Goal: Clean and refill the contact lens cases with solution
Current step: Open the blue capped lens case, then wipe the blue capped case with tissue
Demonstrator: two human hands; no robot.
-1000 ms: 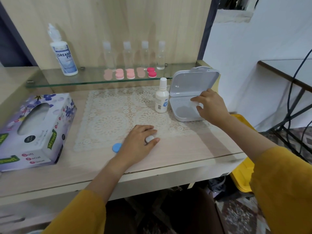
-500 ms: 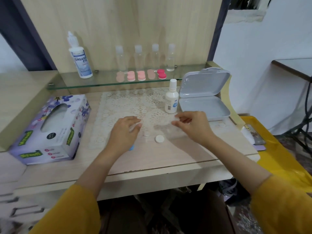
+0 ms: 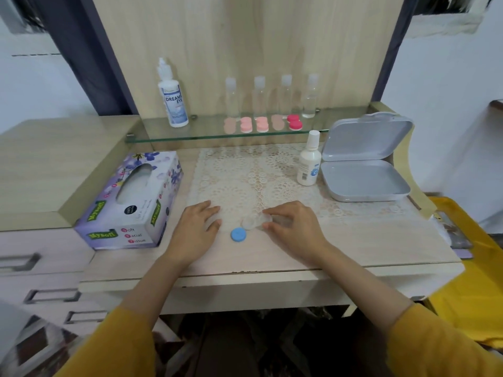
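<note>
grip, left: left hand (image 3: 196, 231) lies flat on the bench (image 3: 367, 240), fingers straight and holding nothing, probably parked close by to help with the case.
grip, right: right hand (image 3: 295, 227) pinches the right end of the clear lens case (image 3: 254, 221) between thumb and fingertips; whether the case touches the bench i cannot tell.
tissue box: tissue box (image 3: 130, 202) sits at the far left, near the left hand, handy for wiping the wells.
large solution bottle: large solution bottle (image 3: 174, 102) stands upright on the glass shelf (image 3: 206, 133), well apart from both hands.
blue cap: blue cap (image 3: 238, 235) lies off the case and just beside it, between the hands, so one well looks open for cleaning.
pink cases: pink cases (image 3: 261, 123) sit in a row on the shelf before the clear bottles (image 3: 285, 96), seemingly waiting their turn.
small white bottle: small white bottle (image 3: 309, 161) stands capped on the lace mat (image 3: 245, 172), near enough for the refill.
grey box: grey box (image 3: 364, 180) sits at the right, lid raised.
stage: early by my reading; cap off, no sign of solution poured.
</note>
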